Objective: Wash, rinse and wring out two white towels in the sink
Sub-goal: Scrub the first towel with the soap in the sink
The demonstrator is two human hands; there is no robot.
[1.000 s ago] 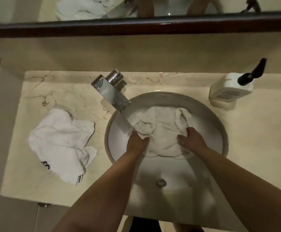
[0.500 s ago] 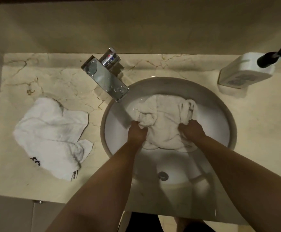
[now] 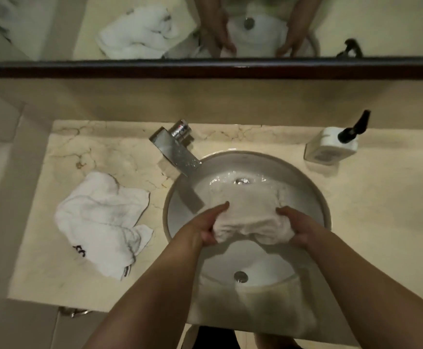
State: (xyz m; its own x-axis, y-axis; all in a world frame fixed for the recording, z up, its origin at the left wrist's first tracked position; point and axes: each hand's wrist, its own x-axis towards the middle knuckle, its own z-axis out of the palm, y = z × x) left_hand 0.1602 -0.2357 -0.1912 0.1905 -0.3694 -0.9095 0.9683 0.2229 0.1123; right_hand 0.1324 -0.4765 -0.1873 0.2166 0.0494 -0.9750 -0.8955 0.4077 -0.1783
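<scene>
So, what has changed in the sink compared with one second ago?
Both hands, left and right, have pulled the wet towel toward the near side of the basin and bunched it into a roll, which they grip at its ends. The second towel, faucet and soap dispenser stayed in place.

The scene is dimly lit in yellowish tones; straight lines are bowed by wide-angle distortion, and details are softened by slight blur.

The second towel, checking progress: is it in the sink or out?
Out: the second towel lies crumpled on the counter, left of the sink.
</scene>
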